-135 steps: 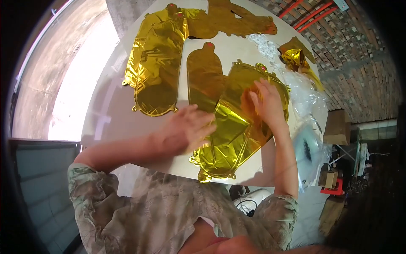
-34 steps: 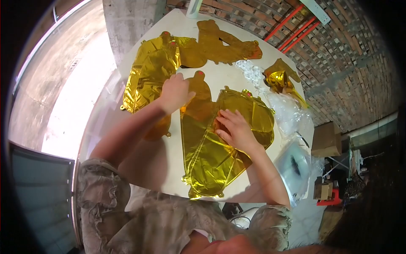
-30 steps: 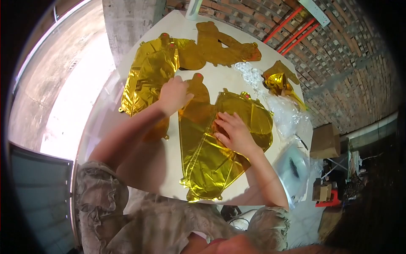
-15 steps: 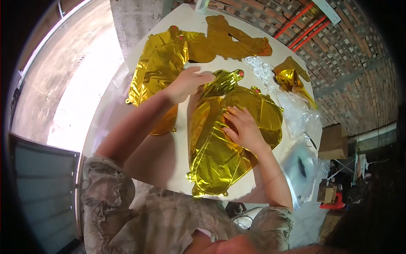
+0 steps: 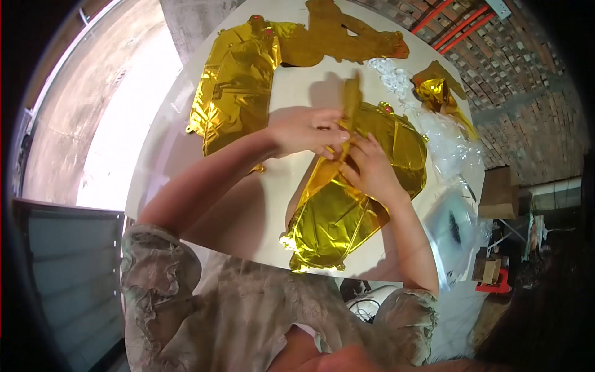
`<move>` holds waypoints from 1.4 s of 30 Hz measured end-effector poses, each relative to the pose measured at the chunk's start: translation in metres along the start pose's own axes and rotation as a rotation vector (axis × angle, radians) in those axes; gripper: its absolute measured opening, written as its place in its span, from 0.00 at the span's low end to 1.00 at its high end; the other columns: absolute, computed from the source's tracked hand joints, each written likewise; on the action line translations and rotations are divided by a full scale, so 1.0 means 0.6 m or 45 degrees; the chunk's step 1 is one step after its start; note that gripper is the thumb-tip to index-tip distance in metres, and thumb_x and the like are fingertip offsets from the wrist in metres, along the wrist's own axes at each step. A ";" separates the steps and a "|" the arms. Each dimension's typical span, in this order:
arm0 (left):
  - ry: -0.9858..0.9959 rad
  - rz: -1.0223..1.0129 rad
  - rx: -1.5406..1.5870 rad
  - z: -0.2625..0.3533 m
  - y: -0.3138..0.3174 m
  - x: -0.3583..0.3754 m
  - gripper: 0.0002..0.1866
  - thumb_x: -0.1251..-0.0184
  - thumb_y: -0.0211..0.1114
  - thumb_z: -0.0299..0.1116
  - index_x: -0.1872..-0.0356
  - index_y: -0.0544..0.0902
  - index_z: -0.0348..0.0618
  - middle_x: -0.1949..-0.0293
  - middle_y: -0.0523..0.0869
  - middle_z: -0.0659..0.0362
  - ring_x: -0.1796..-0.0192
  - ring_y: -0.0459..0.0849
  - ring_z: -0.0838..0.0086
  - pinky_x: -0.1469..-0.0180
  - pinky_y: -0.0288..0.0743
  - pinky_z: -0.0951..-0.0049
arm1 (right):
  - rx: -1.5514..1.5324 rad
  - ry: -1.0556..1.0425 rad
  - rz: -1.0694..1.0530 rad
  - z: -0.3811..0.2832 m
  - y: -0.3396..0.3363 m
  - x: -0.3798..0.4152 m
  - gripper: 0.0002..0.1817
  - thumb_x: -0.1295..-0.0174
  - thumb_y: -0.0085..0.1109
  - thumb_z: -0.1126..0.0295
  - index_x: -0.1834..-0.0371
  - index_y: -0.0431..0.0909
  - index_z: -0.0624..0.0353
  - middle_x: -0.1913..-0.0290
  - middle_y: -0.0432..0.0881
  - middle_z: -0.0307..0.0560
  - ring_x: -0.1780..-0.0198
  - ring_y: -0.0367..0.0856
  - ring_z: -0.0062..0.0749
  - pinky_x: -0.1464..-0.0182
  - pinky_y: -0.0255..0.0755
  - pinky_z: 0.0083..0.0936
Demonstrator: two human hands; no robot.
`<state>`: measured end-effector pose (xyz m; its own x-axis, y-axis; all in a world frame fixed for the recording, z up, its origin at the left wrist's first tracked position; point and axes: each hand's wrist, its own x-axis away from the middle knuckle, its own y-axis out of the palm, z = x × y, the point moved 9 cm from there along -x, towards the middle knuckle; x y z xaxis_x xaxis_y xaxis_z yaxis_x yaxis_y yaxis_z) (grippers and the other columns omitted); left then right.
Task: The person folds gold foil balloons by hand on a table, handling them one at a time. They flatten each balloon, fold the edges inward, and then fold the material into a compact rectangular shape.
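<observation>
A shiny gold foil balloon (image 5: 334, 223), flat and uninflated, lies on the white table in front of me, partly folded. My left hand (image 5: 307, 133) pinches the raised edge of its upper part, which stands up as a narrow strip between my hands. Just to the right, my right hand (image 5: 375, 173) has thumb and bent fingers against the same fold, holding the foil near the balloon's middle. The fold hides part of both hands' fingertips. Further left lie more flat gold foil balloons (image 5: 238, 87), overlapping one another.
Several gold foil pieces (image 5: 331, 31) lie at the table's far side. White cord-like material (image 5: 392, 75), a crumpled gold foil piece (image 5: 434, 93) and clear plastic bags (image 5: 452, 155) are along the right. Beyond the table stand a cardboard box (image 5: 498, 192) and a brick wall (image 5: 520, 80).
My left hand has moved right and down, bringing the balloon's upper part over into an upright fold. My right hand has shifted slightly right and now meets that fold. The view has tilted a little.
</observation>
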<state>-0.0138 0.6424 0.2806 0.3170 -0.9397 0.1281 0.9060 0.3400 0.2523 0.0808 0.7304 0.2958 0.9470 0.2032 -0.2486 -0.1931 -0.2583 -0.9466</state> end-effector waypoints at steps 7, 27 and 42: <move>0.984 0.309 -1.724 0.012 -0.005 0.064 0.22 0.35 0.68 0.35 0.40 0.81 0.43 0.36 0.78 0.50 0.36 0.78 0.56 0.34 0.70 0.56 | -0.002 0.012 -0.010 -0.005 -0.004 -0.003 0.24 0.37 0.65 0.63 0.40 0.77 0.61 0.40 0.78 0.57 0.34 0.71 0.57 0.24 0.56 0.52; 0.927 0.191 -1.949 -0.015 0.096 0.055 0.26 0.24 0.54 0.50 0.36 0.77 0.40 0.30 0.72 0.45 0.26 0.67 0.56 0.26 0.54 0.54 | 0.147 -0.109 0.269 -0.162 -0.048 0.090 0.13 0.45 0.73 0.70 0.56 0.84 0.58 0.49 0.83 0.46 0.48 0.82 0.44 0.34 0.72 0.44; 0.906 0.233 -1.972 -0.007 0.008 0.068 0.27 0.36 0.68 0.34 0.35 0.77 0.39 0.28 0.72 0.48 0.25 0.68 0.57 0.26 0.60 0.48 | -0.090 -0.200 -0.022 -0.249 0.007 0.119 0.19 0.41 0.70 0.63 0.49 0.83 0.58 0.41 0.80 0.48 0.36 0.77 0.41 0.26 0.63 0.46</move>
<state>0.0050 0.6055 0.2830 0.1039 -0.8709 -0.4804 0.1163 0.4903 -0.8638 0.1859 0.6028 0.3046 0.8971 0.3522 -0.2669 -0.1536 -0.3180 -0.9356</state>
